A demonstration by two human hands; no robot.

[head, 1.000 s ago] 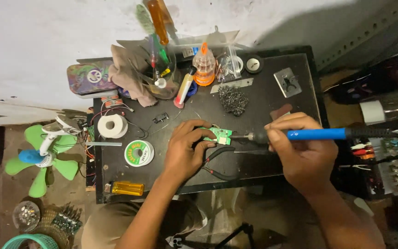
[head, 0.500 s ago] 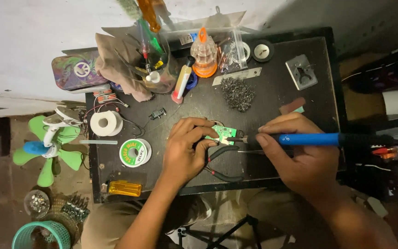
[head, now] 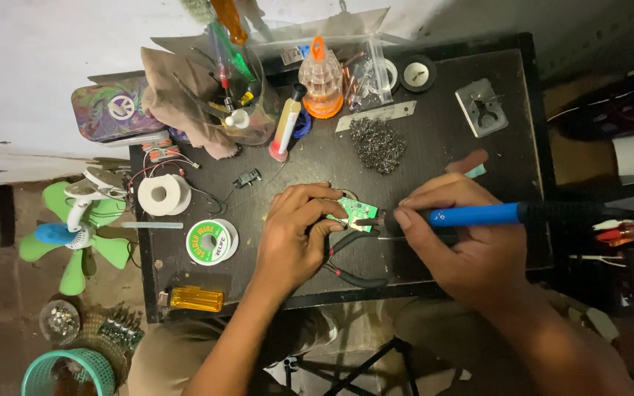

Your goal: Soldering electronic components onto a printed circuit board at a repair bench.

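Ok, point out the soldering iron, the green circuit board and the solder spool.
soldering iron (head: 471, 215), head view, blue handle.
green circuit board (head: 351, 206), head view, bare top corner.
solder spool (head: 210, 243), head view, green label face.

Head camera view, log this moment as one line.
left hand: holds green circuit board | right hand: grips blue soldering iron, tip at board | black table: solder spool, pliers

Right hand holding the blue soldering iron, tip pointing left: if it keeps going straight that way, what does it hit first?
Most likely the small green circuit board, right at the tip of the soldering iron in the right hand; just beyond are the left hand's fingers. Depth is unclear.
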